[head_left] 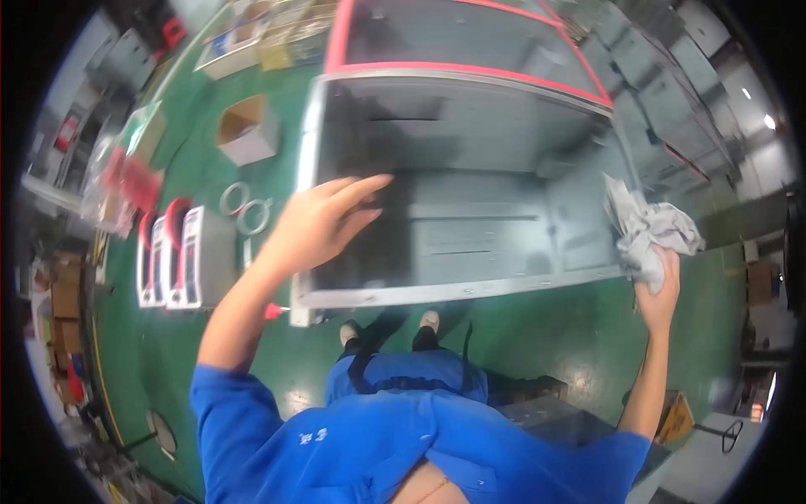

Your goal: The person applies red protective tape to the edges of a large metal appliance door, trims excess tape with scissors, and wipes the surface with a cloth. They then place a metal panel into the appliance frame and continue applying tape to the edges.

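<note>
In front of me lies a large rectangular metal frame (pixel 453 291) with a pale rim around a dark, glossy panel or inside. Whether that surface is glass or an open box, I cannot tell. My left hand (pixel 323 223) hovers over the frame's left side, its fingers spread with nothing in them. At the right front corner, my right hand (pixel 661 290) grips a crumpled light grey cloth (pixel 651 231). The cloth bunches up above the fingers, beside the frame's right edge.
Beyond the frame sits a red-edged panel (pixel 470 69). On the green surface at left are an open carton (pixel 250 139), white rings (pixel 253 217) and boxed units with red handles (pixel 186 256). Grey cabinets (pixel 672 105) stand far right. A dark bench (pixel 554 417) is near my right side.
</note>
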The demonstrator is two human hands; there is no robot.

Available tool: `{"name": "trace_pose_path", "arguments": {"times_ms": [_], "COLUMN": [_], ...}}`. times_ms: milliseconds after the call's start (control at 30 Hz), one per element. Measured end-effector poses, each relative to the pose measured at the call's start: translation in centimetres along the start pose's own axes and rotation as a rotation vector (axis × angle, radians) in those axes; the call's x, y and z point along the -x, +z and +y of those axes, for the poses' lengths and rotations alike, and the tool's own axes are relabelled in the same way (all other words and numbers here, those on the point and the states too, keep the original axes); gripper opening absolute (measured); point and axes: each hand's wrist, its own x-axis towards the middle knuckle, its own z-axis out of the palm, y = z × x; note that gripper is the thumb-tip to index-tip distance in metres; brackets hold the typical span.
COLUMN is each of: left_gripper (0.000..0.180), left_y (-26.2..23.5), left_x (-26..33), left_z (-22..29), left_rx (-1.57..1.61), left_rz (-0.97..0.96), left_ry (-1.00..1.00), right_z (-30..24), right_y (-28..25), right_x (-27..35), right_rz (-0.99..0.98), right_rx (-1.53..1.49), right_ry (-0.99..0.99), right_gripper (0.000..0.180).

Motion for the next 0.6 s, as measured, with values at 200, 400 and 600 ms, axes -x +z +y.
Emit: {"name": "trace_pose_path", "arguments": {"times_ms": [200,400,600], "left_gripper": [0.031,0.042,0.055], "left_y": [0.2,-0.3,1.4], "left_x": [2.2,2.9,12.2], "left_z": [-3.7,-4.3,-6.4], "left_rx": [0.611,1.371,1.439], "left_rz": [0.349,0.412,0.618], "left_ry": [-0.029,0.06,-0.171], "right_z": [-21.1,-37.9,-41.4], "right_y": [8.2,13.8,15.0], "right_x": [3.1,4.3,-1.3], "right_rz": [0.066,0.116,-0.022], "right_rx": [0.033,0.029,0.288], "right_ry": [-0.326,-0.622,-0.804], "right_gripper": [0.059,0.053,0.039]}}
